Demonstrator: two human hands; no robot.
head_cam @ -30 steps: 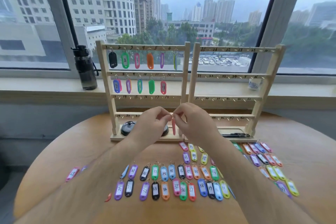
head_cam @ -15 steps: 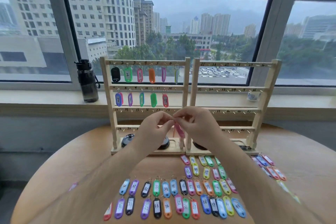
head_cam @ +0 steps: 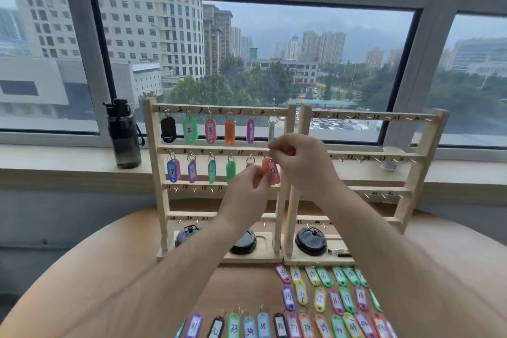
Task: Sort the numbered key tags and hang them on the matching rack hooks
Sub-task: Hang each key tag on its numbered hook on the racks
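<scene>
Tag 12 (head_cam: 274, 171), pinched by both hands, had risen from low over the desk (head_cam: 109, 282) to hook 12 on the left rack (head_cam: 285, 173); hanging seemed imminent.

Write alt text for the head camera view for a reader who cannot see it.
Two bare hands hold a pink key tag marked 12 at the second row of the left wooden rack, right hand above, left hand below. Tags already fill the two upper rows; more numbered tags lie on the round table.
</scene>
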